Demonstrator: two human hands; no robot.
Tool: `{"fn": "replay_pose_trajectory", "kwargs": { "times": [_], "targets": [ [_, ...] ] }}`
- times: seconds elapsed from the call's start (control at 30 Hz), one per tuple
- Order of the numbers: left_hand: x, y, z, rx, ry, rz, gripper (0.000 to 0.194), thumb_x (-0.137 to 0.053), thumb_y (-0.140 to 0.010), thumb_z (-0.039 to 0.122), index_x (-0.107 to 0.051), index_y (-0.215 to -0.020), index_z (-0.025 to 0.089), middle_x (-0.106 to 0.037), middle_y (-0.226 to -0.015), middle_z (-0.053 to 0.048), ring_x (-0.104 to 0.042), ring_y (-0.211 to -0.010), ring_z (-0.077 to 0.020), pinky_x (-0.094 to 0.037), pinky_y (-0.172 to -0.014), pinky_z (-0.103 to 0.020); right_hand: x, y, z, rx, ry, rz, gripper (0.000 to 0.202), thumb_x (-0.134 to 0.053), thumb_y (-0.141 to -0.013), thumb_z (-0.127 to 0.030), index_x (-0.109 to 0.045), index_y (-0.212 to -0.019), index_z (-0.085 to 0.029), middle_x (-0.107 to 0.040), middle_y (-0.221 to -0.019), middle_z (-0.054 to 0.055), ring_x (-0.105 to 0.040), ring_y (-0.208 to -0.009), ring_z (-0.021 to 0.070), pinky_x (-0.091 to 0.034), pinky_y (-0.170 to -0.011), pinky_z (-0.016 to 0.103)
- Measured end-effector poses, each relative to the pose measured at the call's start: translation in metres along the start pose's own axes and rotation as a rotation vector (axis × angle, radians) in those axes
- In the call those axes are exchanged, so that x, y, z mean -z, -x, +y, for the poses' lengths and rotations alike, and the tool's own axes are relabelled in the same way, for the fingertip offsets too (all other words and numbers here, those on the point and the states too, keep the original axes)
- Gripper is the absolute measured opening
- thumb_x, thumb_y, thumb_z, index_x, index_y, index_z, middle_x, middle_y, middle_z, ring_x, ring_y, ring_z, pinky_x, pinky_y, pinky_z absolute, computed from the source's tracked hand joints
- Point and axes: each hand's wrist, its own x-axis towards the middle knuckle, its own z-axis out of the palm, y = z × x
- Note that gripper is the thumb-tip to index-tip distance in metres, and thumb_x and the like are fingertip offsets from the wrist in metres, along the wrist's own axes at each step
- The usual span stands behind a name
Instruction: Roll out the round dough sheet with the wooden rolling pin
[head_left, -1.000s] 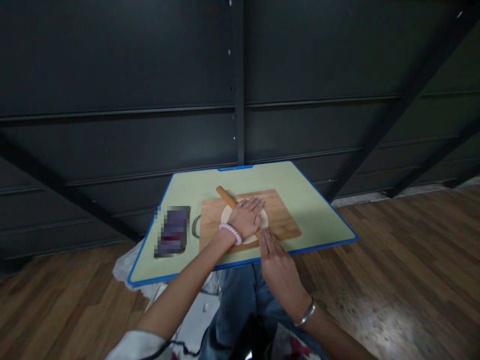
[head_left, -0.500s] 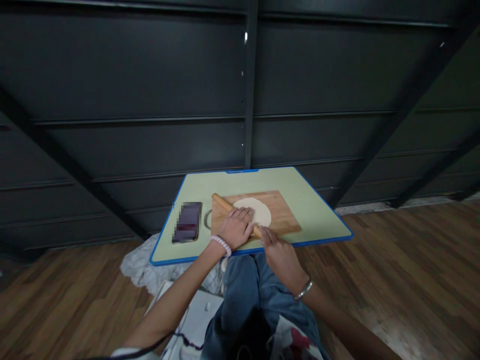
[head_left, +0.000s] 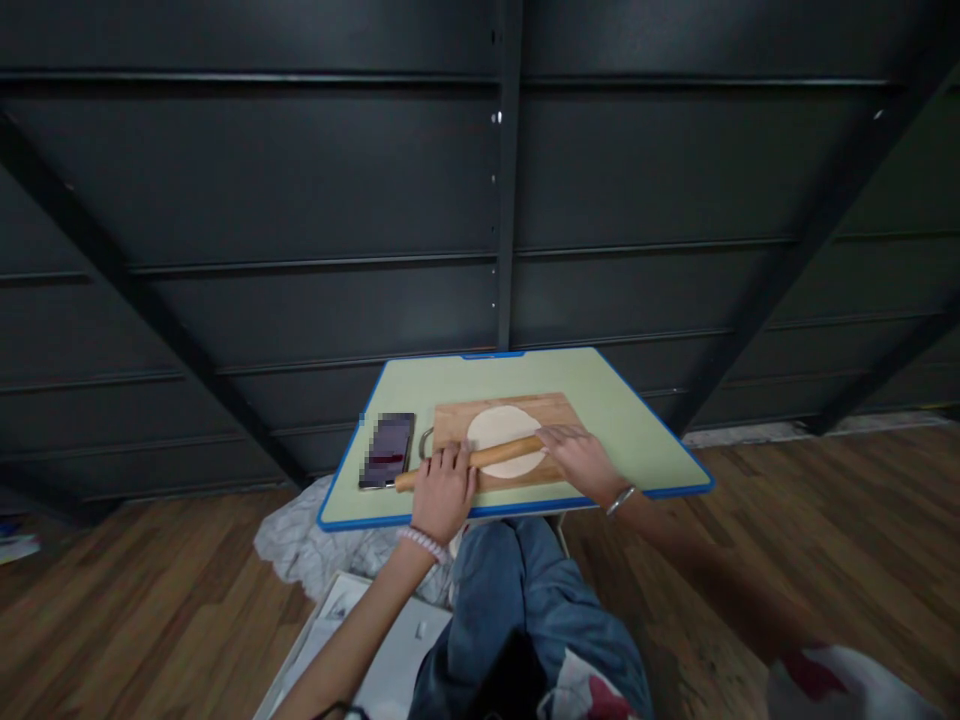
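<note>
A wooden rolling pin (head_left: 495,455) lies slantwise over a round, flat sheet of pale dough (head_left: 501,425). Under the dough is a wooden cutting board (head_left: 559,408) with a metal handle on its left. My left hand (head_left: 444,488) rests over the pin near its left end, fingers wrapped over it. At the pin's right end, my right hand (head_left: 577,460) grips it with fingers bent, above the board's right side. Part of the dough's front edge shows below the pin.
The board sits on a light green folding table (head_left: 630,430) with a blue rim. A phone (head_left: 388,450) lies left of the board. White cloth (head_left: 300,535) and a white box (head_left: 397,640) are on the wooden floor at left. Dark metal panels (head_left: 337,180) stand behind the table.
The rolling pin has turned from sloping down rightward to sloping up rightward. My right hand has moved away from me, and my left hand has shifted left and nearer along the pin.
</note>
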Motion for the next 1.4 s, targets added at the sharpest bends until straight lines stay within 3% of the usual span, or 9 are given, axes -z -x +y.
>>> {"fn": "replay_pose_trajectory", "kwargs": {
  "times": [0.1, 0.2, 0.33, 0.47, 0.63, 0.9, 1.13, 1.4],
  "targets": [
    [0.0, 0.011, 0.004, 0.034, -0.049, -0.001, 0.046, -0.034, -0.095, 0.029, -0.043, -0.136, 0.01, -0.051, -0.135, -0.017, -0.047, -0.123, -0.0307, -0.043, -0.093, -0.043, -0.006, -0.016, 0.016, 0.057, -0.026, 0.019, 0.031, -0.047, -0.088, -0.008, -0.06, -0.117, -0.009, -0.065, -0.117, 0.014, -0.058, -0.11, 0.0214, -0.041, -0.098, 0.035],
    [0.002, 0.025, 0.021, 0.042, -0.063, -0.02, 0.051, -0.038, -0.093, 0.027, -0.036, -0.141, 0.009, -0.044, -0.142, -0.016, -0.039, -0.13, -0.0324, -0.041, -0.097, -0.044, -0.01, -0.032, 0.021, 0.134, -0.061, 0.03, 0.036, -0.045, -0.086, -0.004, -0.059, -0.119, -0.006, -0.063, -0.121, 0.015, -0.053, -0.117, 0.0211, -0.036, -0.104, 0.037],
    [0.003, 0.034, 0.047, 0.079, -0.067, -0.05, 0.058, -0.045, -0.09, 0.026, -0.03, -0.144, 0.009, -0.037, -0.146, -0.018, -0.038, -0.132, -0.0325, -0.037, -0.103, -0.046, -0.012, -0.051, 0.011, 0.229, -0.175, 0.026, 0.041, -0.036, -0.089, -0.006, -0.055, -0.125, -0.007, -0.056, -0.131, 0.013, -0.047, -0.125, 0.018, -0.032, -0.109, 0.036],
    [-0.002, 0.031, 0.055, 0.087, -0.064, -0.051, 0.063, -0.047, -0.09, 0.034, -0.029, -0.144, 0.007, -0.033, -0.148, -0.019, -0.03, -0.136, -0.033, -0.031, -0.109, -0.048, -0.017, -0.067, -0.005, 0.229, -0.273, 0.007, 0.041, -0.033, -0.096, -0.023, -0.051, -0.129, -0.006, -0.054, -0.133, 0.015, -0.045, -0.127, 0.0185, -0.031, -0.11, 0.037],
    [-0.005, 0.016, 0.037, 0.064, -0.087, -0.085, 0.073, -0.044, -0.09, 0.05, -0.032, -0.141, -0.002, -0.035, -0.145, -0.025, -0.032, -0.135, -0.0362, -0.028, -0.111, -0.05, -0.027, -0.087, -0.02, 0.312, -0.281, -0.031, 0.043, -0.029, -0.097, -0.025, -0.049, -0.132, -0.01, -0.049, -0.139, 0.011, -0.037, -0.132, 0.0175, -0.026, -0.111, 0.039],
    [-0.012, -0.011, 0.0, 0.095, -0.046, -0.105, 0.073, -0.034, -0.092, 0.054, -0.037, -0.137, -0.005, -0.04, -0.141, -0.028, -0.035, -0.134, -0.0341, -0.031, -0.109, -0.045, -0.04, -0.131, -0.029, 0.4, -0.237, -0.133, 0.046, -0.031, -0.095, -0.023, -0.044, -0.138, -0.014, -0.042, -0.145, 0.009, -0.031, -0.136, 0.0196, -0.02, -0.111, 0.043],
    [-0.022, -0.023, -0.027, 0.099, 0.039, -0.074, 0.067, -0.029, -0.096, 0.047, -0.033, -0.137, -0.005, -0.04, -0.141, -0.027, -0.038, -0.133, -0.0304, -0.034, -0.108, -0.041, -0.053, -0.17, -0.031, 0.335, -0.367, -0.316, 0.048, -0.023, -0.098, -0.031, -0.041, -0.14, -0.019, -0.038, -0.148, 0.005, -0.029, -0.138, 0.0193, -0.024, -0.11, 0.04],
    [-0.029, -0.034, -0.05, 0.097, 0.045, -0.067, 0.069, -0.027, -0.095, 0.051, -0.03, -0.14, -0.002, -0.039, -0.143, -0.024, -0.037, -0.134, -0.0282, -0.035, -0.106, -0.042, -0.06, -0.195, -0.042, 0.265, -0.412, -0.319, 0.055, -0.022, -0.098, -0.045, -0.045, -0.136, -0.013, -0.041, -0.146, 0.011, -0.029, -0.137, 0.0247, -0.026, -0.109, 0.047]
  ]
}}
